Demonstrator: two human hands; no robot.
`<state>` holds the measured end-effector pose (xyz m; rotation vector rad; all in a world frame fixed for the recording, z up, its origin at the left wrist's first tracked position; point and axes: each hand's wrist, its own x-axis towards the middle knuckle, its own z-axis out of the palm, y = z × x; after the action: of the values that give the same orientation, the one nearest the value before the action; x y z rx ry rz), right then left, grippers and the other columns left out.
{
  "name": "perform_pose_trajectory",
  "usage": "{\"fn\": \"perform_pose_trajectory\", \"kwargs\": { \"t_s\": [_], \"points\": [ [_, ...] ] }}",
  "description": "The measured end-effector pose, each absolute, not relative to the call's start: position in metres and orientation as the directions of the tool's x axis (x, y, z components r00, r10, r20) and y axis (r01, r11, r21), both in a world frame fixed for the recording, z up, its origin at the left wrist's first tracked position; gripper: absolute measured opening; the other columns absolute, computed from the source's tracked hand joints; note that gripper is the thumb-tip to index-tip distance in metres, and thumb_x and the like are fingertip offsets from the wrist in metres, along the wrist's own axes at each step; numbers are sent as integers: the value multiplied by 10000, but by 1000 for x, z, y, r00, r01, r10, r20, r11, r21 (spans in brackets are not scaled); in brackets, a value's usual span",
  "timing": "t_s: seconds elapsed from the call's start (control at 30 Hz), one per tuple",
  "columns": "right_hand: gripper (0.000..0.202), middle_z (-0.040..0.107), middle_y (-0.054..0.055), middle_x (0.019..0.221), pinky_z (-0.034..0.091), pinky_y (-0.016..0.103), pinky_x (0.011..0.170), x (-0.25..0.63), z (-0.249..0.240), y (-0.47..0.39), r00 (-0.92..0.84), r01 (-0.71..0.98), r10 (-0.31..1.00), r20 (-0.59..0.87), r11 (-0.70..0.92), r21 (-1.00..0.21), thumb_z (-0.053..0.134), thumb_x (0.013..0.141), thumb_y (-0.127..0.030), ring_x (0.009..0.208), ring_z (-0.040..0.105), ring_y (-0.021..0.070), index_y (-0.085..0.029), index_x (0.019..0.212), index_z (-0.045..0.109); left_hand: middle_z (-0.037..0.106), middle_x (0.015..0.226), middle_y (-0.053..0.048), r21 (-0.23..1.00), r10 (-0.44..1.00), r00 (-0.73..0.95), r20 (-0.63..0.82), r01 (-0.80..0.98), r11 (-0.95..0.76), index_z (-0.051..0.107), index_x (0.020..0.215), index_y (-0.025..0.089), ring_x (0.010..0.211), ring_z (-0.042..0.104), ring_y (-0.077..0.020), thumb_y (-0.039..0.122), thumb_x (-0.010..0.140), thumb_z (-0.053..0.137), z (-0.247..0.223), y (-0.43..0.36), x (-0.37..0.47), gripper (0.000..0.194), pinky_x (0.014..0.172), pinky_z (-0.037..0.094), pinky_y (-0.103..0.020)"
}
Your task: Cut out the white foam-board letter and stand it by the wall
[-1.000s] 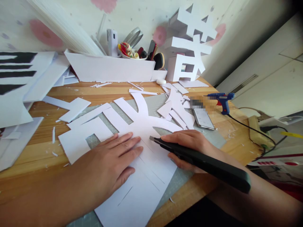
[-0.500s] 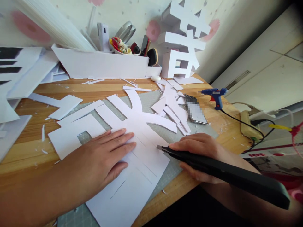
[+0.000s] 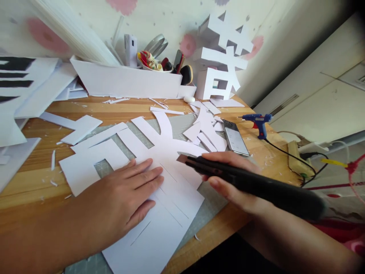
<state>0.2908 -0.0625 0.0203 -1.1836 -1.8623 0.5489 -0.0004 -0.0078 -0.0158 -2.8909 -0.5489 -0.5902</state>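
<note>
A white foam board sheet (image 3: 168, 236), partly cut into strokes at its upper end, lies on a grey cutting mat (image 3: 212, 201). Several thin straight slits or lines mark its lower half. My left hand (image 3: 134, 190) rests flat on the board, fingers stretched out. In my right hand (image 3: 234, 190) is a black box cutter (image 3: 245, 186), its blade pointing left over the board near the curved right stroke. Whether the blade tip touches the board I cannot tell. A step shows in the board's right edge below the knife.
White offcuts (image 3: 207, 127) lie behind the board, beside a phone (image 3: 235, 137). A blue glue gun (image 3: 259, 123) stands at the right, its cable running to a power strip (image 3: 296, 160). A white box (image 3: 128, 82) of tools and a white built-up character (image 3: 219, 61) stand by the wall.
My right hand has moved the box cutter up and left, away from the lower right of the board. A step now shows in the right edge. My left hand stays in place.
</note>
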Motion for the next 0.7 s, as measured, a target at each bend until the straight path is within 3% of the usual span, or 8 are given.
{"fn": "perform_pose_trajectory", "kwargs": {
  "t_s": [0.17,0.33,0.7],
  "points": [
    [322,817,75,1054,648,254,783,264,-2,-48,-339,485,811,478,585,-650,739,888,-242,861,794,170,-211,1205,691,737,1273,-71,-103,314,854,416,387,-916,745,1213,146,1167,717,-318,206,1017,381,-15,-12,2,417,957,638,-508],
    [321,815,66,1049,649,263,838,261,-7,-42,-323,520,808,494,587,-620,722,888,-207,890,792,167,-210,1208,690,749,1240,-72,-80,338,845,414,404,-911,751,1197,123,1148,726,-315,153,1007,356,-11,-16,4,439,940,648,-505],
    [366,807,97,1091,650,263,807,264,-11,-39,-379,512,820,429,572,-642,725,899,-214,912,795,178,-188,1260,673,769,1187,-53,-15,351,815,461,403,-915,779,1121,142,1133,730,-322,226,1056,324,-11,-15,6,467,877,671,-515]
  ]
}}
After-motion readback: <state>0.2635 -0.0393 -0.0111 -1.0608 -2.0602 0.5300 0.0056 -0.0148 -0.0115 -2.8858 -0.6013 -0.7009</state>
